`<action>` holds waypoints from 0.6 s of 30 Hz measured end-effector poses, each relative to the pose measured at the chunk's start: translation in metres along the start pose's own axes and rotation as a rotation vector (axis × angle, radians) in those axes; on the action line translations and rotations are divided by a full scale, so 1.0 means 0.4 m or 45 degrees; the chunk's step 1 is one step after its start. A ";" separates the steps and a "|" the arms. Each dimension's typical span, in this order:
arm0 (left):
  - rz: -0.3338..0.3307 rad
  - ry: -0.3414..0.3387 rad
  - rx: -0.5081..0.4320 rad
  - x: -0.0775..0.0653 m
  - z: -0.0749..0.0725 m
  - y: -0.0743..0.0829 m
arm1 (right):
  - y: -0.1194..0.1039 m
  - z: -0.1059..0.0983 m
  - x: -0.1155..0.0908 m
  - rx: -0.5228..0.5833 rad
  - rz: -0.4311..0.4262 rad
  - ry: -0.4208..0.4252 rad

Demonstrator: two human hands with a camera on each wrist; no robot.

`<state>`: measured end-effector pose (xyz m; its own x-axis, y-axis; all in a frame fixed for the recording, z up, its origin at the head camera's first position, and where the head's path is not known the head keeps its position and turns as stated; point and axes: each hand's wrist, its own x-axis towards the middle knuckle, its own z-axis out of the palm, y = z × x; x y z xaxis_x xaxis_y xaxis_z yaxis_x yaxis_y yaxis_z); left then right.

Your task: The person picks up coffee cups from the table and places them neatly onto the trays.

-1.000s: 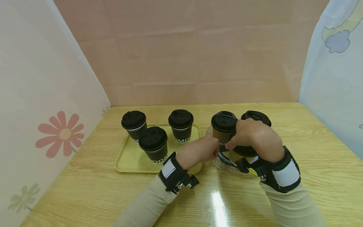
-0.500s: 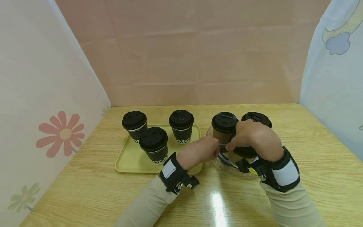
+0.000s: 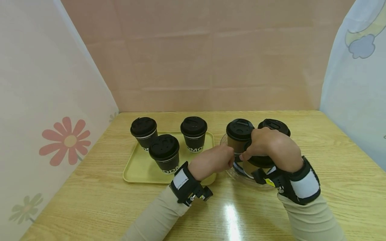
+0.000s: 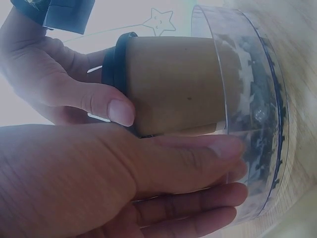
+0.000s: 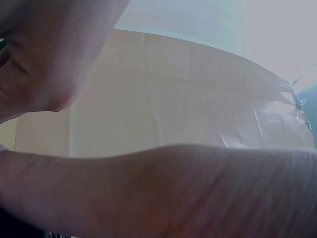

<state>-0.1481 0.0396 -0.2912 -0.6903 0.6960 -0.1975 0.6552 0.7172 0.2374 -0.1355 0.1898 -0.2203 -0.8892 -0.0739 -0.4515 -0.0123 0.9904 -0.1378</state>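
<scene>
My right hand [image 3: 272, 147] grips the black lid [image 3: 261, 162] of a brown paper coffee cup [image 4: 173, 84] that stands in a round clear plastic container [image 4: 257, 94]. In the left wrist view its thumb [image 4: 121, 111] presses the lid's edge. My left hand [image 3: 212, 162] pinches the container's near-left rim, thumb and fingers overlapping the clear wall. Behind the held cup are a second brown cup [image 3: 237, 145] with a black lid and another black lid [image 3: 275, 125], its cup mostly hidden by the right hand. Skin and the back wall fill the right wrist view.
A yellow tray [image 3: 138, 172] left of the container bears a front black cup [image 3: 167, 164], a back-left black cup [image 3: 146, 140] and a back-right black cup [image 3: 194, 142], all lidded. The wooden table [image 3: 90, 201] meets a tan back wall [image 3: 211, 67] and pale side panels.
</scene>
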 end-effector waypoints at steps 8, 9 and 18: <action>-0.002 0.004 0.021 -0.001 0.000 0.002 | 0.004 0.000 -0.001 -0.044 -0.003 0.021; -0.001 0.004 0.019 -0.001 0.001 0.002 | 0.004 0.000 -0.002 -0.047 -0.003 0.024; 0.014 0.010 0.033 0.000 0.001 0.002 | 0.010 -0.007 -0.007 -0.099 -0.015 0.061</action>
<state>-0.1476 0.0400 -0.2912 -0.6854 0.7036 -0.1874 0.6705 0.7102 0.2145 -0.1343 0.1942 -0.2170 -0.9097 -0.0816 -0.4071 -0.0566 0.9957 -0.0731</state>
